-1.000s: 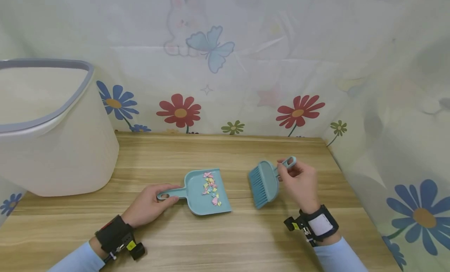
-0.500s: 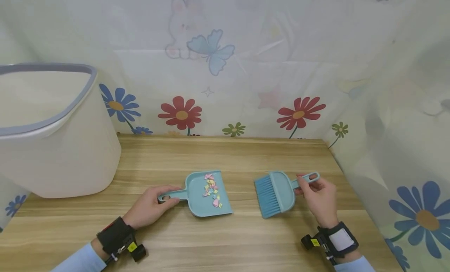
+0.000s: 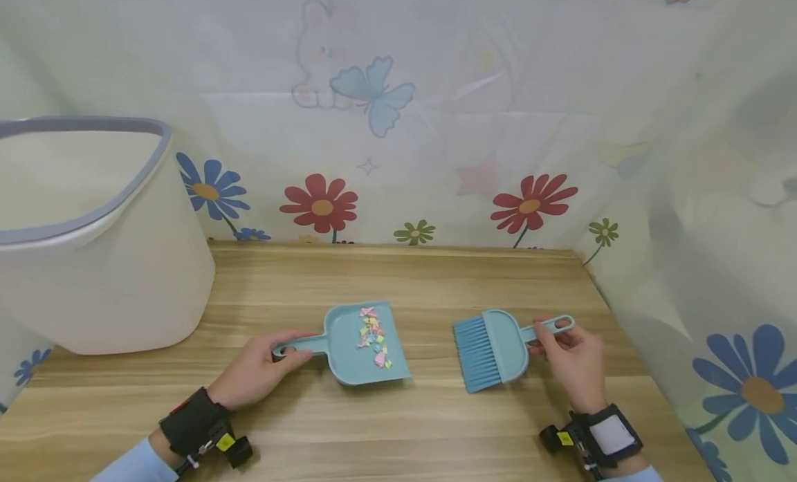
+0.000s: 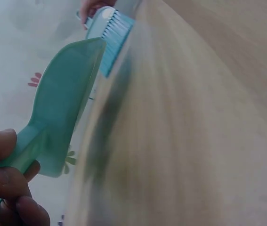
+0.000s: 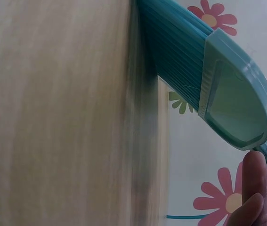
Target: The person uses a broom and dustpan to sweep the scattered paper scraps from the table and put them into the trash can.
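My left hand (image 3: 254,366) grips the handle of a light blue dustpan (image 3: 349,368), thumb on one side and fingers on the other. Small pink, yellow and blue paper scraps (image 3: 372,333) lie scattered across the pan, nearer its open right edge. From the left wrist view, the dustpan (image 4: 62,103) looks tilted, with a gap above the wood. To the right, my right hand (image 3: 574,364) pinches the handle of a matching small hand brush (image 3: 507,344), whose bristles point left toward the pan. In the right wrist view the brush (image 5: 239,94) slants, bristle tips low by the tabletop.
A tall off-white bin (image 3: 124,281) with a grey-blue rim stands at the left, its top uncovered. The wood-grain table (image 3: 398,440) ends at the back against a flowered cloth (image 3: 411,150), which also hangs along the right side.
My right hand has moved right and toward me with the brush, turning its handle to point more to the right. The dustpan, still in my left hand, has shifted only slightly.
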The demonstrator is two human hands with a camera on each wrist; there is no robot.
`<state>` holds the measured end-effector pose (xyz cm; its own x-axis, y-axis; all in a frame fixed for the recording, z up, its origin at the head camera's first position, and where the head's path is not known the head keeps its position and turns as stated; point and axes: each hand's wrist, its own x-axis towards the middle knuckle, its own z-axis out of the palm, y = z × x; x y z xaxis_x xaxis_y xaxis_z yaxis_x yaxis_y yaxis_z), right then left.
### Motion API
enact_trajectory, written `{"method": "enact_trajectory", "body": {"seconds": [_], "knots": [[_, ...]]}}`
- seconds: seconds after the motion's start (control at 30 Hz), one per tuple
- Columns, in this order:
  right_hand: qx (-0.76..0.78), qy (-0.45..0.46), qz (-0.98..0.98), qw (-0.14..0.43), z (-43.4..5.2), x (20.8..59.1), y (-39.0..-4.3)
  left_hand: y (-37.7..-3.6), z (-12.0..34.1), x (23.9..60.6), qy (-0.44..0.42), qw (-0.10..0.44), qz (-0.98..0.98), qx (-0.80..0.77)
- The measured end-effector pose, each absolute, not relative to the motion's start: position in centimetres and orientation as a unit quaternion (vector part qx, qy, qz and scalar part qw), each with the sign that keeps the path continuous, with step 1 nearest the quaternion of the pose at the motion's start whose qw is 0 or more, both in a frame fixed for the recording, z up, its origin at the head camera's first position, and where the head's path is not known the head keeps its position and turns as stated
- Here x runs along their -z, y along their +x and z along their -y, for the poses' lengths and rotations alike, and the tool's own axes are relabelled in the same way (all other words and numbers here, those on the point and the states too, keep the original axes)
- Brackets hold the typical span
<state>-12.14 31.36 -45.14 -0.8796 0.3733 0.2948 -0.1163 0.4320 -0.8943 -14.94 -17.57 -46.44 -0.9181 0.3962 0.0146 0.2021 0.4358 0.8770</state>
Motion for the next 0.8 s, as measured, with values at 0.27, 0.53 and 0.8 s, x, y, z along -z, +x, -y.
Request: {"method": "enact_trajectory", "body": {"seconds": [0.27, 0.53, 0.8], "knots": [[-0.521, -0.083, 0.819, 0.224, -31.3, 45.1, -12.1, -14.2, 19.2, 42.1, 0.188, 0.026, -0.846, -0.499], [-0.522, -0.085, 0.820, 0.220, -31.3, 45.1, -12.3, -13.1, 21.5, 36.2, 0.186, -0.072, -0.880, -0.432], [-0.525, -0.092, 0.820, 0.211, -31.3, 45.2, -12.5, -11.9, 24.1, 30.9, 0.175, -0.185, -0.892, -0.374]]}}
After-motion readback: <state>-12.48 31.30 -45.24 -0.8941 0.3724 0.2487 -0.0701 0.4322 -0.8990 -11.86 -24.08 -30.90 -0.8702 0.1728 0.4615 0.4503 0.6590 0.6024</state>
